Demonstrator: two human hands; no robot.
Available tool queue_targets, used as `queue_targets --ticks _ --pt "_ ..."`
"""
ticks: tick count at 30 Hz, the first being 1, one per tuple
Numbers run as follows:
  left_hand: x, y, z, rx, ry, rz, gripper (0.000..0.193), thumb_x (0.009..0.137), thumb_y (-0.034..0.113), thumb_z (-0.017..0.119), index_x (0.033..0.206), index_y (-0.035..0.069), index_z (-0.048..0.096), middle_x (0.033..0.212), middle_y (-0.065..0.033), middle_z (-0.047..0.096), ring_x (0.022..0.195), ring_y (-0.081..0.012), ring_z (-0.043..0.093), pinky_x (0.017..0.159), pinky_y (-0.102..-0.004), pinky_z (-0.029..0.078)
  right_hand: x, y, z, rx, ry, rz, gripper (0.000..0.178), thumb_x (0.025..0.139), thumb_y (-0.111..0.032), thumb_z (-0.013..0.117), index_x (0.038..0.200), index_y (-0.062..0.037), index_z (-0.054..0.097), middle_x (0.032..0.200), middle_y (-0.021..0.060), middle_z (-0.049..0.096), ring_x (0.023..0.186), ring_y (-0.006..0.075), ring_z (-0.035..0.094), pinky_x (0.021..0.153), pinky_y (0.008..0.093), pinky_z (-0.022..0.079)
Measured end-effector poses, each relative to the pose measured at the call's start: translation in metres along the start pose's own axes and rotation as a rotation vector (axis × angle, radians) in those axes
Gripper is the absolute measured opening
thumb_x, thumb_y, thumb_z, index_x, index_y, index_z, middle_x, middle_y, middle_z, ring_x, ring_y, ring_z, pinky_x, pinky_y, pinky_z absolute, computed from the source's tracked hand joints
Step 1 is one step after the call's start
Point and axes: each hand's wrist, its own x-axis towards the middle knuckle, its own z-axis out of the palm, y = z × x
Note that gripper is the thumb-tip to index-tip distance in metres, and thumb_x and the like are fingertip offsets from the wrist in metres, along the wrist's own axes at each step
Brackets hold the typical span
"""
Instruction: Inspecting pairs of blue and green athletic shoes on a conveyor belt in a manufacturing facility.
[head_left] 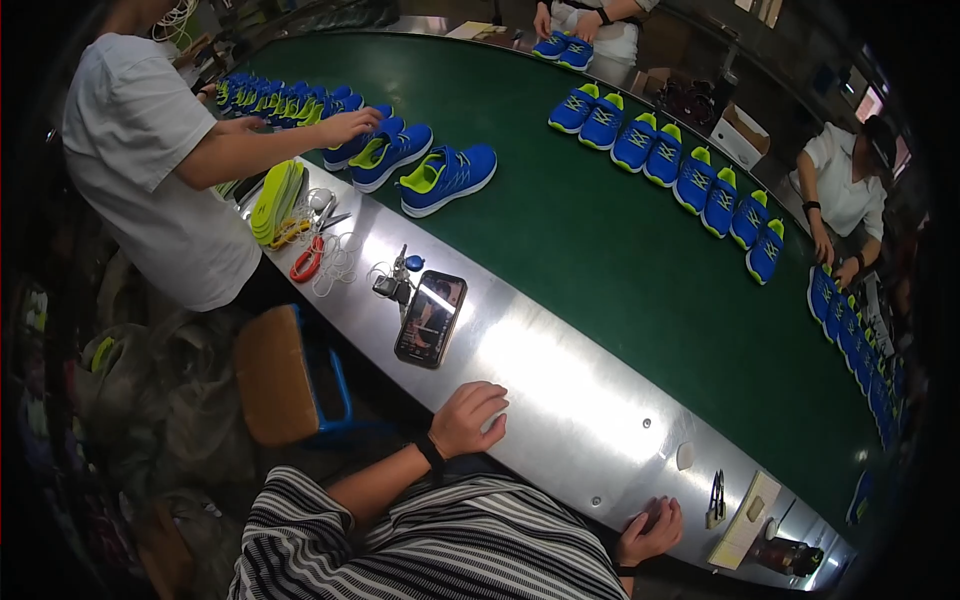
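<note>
One left hand (468,418) lies at the near edge of the metal desk (560,375), fingers loosely bent, thumb apart, nothing held. Right hand (651,532): same edge, fingers half curled, also holding nothing. Nearest the left: a dark phone (431,320), screen lit, flat on the desk and roughly between that hand and the nearest blue shoe (450,180) on the green belt (580,280). Keys (392,287) just beside the phone; farther left, red-handled scissors (307,259) and lime insoles (276,200). Nearest the right: a slim black tool (717,500), type unclear, and a pale oval piece (685,456); a notepad (744,525) beyond the tool. Across the belt, a row of eight blue shoes (663,158). At left, a co-worker's arm (250,150) reaches over more shoes; a stool (270,375) stands by the desk.
</note>
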Motion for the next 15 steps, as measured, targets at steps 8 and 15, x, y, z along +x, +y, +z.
queue_targets --ticks 8,15 --pt "0.113 -0.047 -0.069 0.066 0.076 -0.103 0.025 0.075 0.012 0.071 0.098 0.004 0.064 0.101 -0.0130 0.066 0.096 -0.0303 0.062 0.085 -0.0385 0.049 -0.004 0.000 0.006 -0.007 -0.015 -0.008 0.040 0.084 -0.028 0.052 0.112 -0.0011 0.060 0.121 0.0168 0.058 0.112 0.0348 0.053 0.097 0.0472 0.033" --pt "0.233 -0.303 -0.107 0.750 0.082 -0.562 0.076 0.066 0.048 0.079 0.120 0.004 0.050 0.114 -0.0160 0.058 0.108 -0.0347 0.056 0.094 -0.0487 0.043 0.026 -0.043 -0.004 -0.009 0.001 -0.003 0.036 0.084 -0.027 0.056 0.111 -0.0041 0.064 0.112 0.0182 0.063 0.100 0.0383 0.059 0.088 0.0495 0.042"
